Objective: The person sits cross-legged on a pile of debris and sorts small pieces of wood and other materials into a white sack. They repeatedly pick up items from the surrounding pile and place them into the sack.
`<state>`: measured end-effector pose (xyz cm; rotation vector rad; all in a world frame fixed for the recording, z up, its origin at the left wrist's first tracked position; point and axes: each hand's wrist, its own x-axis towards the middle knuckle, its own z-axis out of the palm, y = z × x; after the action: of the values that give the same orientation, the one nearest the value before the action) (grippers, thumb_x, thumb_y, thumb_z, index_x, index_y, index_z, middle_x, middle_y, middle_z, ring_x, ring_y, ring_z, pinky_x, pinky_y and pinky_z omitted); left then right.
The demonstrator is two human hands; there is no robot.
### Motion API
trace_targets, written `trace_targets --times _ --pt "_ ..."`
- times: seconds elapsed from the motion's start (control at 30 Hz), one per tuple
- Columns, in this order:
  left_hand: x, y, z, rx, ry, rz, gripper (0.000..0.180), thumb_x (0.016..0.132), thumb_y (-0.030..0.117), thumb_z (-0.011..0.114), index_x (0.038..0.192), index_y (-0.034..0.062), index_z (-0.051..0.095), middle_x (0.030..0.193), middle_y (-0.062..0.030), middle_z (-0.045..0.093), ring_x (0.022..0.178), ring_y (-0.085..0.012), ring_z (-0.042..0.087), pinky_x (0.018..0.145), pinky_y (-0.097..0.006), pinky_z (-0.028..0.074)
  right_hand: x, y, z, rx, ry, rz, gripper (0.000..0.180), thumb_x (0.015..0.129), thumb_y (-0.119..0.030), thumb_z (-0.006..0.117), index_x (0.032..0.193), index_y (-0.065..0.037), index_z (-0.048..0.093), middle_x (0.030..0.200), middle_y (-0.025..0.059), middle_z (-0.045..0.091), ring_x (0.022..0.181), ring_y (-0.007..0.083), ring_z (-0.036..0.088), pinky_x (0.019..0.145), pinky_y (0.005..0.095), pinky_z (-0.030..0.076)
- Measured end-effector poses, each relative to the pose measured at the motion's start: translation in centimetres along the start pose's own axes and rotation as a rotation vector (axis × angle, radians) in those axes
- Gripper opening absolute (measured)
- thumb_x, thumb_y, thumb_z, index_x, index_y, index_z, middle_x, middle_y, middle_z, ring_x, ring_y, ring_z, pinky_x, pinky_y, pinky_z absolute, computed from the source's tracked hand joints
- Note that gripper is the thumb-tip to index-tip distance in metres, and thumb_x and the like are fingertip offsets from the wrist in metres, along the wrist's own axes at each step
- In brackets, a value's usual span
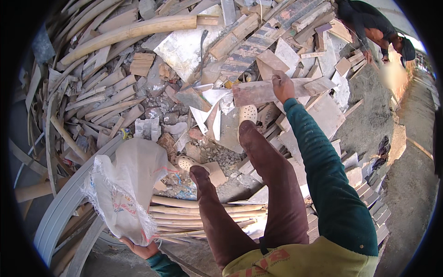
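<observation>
out on a big heap of rubble and scrap wood, the person stands with both legs in reddish-brown trousers, feet in pale perforated clogs, one clog (248, 113) near the middle of the view and the other clog (186, 162) lower down toward 7 o'clock from it.

the right hand (282, 86) reaches up to about 1 o'clock, arm in a dark teal sleeve, and its fingers are curled down over the top edge of a flat reddish-brown slab (258, 92), so it's clamped on that slab. the slab lies roughly level across the pile, just above the upper clog, running from the centre out to the right, with a smaller board end touching its right tip.

the left hand (141, 249) is down at 7 o'clock, fingers closed around the gathered bottom edge of a white woven sack (127, 184). the sack hangs up and open from the fist, frayed along its rim, crumpled, with some faded print on it.

behind the sack there's a curved grey plastic strip (64, 203) sweeping round at 8 o'clock, and a bundle of pale bamboo poles (203, 214) lies crosswise under the legs. a long thick pole (129, 31) sits at 11 o'clock on top of the heap. another person (374, 27) in dark clothes bends over the pile at 2 o'clock, well apart.
</observation>
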<state>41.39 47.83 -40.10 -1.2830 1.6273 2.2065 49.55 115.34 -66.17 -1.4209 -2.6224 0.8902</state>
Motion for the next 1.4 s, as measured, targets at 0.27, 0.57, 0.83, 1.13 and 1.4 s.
trace_targets --times 0.27,0.57,0.83,1.13,1.4 --pt "0.4 -0.7 2.8 0.18 0.192 0.104 0.07 0.103 0.059 0.048 0.155 0.0128 0.04 0.156 -0.0097 0.045 0.139 -0.0346 0.045 0.116 -0.052 0.037 17.7 3.7 6.1 -0.329 -0.122 -0.552 0.04 0.092 -0.01 0.058 0.132 -0.012 0.06 0.119 0.0147 0.068 0.113 0.0351 0.061 0.1 0.0456 0.048" --pt "-0.5 -3.2 6.6 0.237 0.355 0.159 0.07 0.104 0.056 0.05 0.156 0.0105 0.038 0.157 -0.01 0.043 0.14 -0.0332 0.044 0.117 -0.05 0.036 23.6 -4.5 22.9 -0.837 -0.457 -0.826 0.062 0.097 -0.007 0.051 0.157 -0.017 0.038 0.161 0.0176 0.037 0.151 0.0385 0.03 0.123 0.0577 0.022" --pt "-1.6 -3.5 5.8 0.185 0.413 0.198 0.07 0.106 0.053 0.049 0.157 0.0066 0.036 0.158 -0.0109 0.042 0.141 -0.0306 0.044 0.117 -0.047 0.037 24.7 -5.7 22.8 -1.055 -0.598 -0.965 0.084 0.084 -0.024 0.074 0.156 -0.011 0.033 0.161 0.0171 0.034 0.146 0.0403 0.036 0.12 0.059 0.026" --pt "-1.7 -2.8 4.2 0.164 0.407 0.245 0.071 0.103 0.056 0.053 0.153 0.0077 0.041 0.155 -0.0106 0.044 0.136 -0.0332 0.047 0.114 -0.051 0.04 26.1 -8.3 11.1 -0.635 -0.371 -1.112 0.084 0.072 -0.025 0.081 0.144 -0.005 0.042 0.14 0.0181 0.054 0.132 0.0379 0.049 0.113 0.0478 0.037" --pt "-0.6 -1.7 1.1 0.051 0.256 0.15 0.07 0.103 0.054 0.054 0.154 0.0077 0.04 0.155 -0.0106 0.044 0.136 -0.0322 0.049 0.114 -0.049 0.041 21.7 -11.0 -8.8 -0.428 -0.302 -0.857 0.079 0.079 -0.021 0.083 0.146 -0.01 0.044 0.125 0.0183 0.065 0.117 0.0443 0.059 0.106 0.0502 0.045"
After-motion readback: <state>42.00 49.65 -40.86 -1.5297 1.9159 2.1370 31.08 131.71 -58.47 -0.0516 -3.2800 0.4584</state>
